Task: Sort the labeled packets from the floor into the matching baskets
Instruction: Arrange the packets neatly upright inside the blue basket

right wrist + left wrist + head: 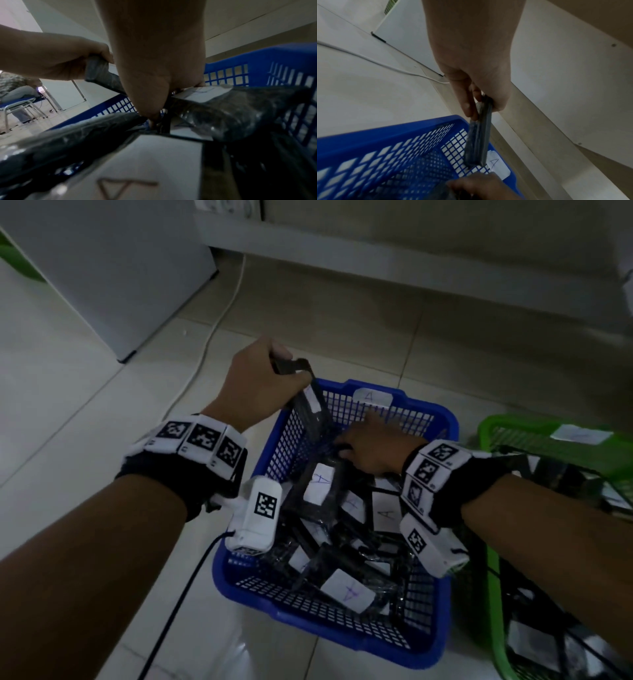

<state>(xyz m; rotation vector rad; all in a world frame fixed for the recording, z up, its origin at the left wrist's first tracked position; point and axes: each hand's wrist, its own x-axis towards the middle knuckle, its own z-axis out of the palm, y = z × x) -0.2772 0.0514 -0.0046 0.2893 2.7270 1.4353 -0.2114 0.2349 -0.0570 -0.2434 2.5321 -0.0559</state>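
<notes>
Dangling over the blue basket (442, 419), a slim, light, slippery-looking packet (310, 405) is pinched by the left hand (260, 381); right hand (373, 446) grip can't be told.

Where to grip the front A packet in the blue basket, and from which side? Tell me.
Judging by its pose, take the front packet by its long edges, coming from above: it lies flat, label up, on the pile, near the blue basket front wall. Other packets crowd it, so a side approach looks blocked.
</notes>
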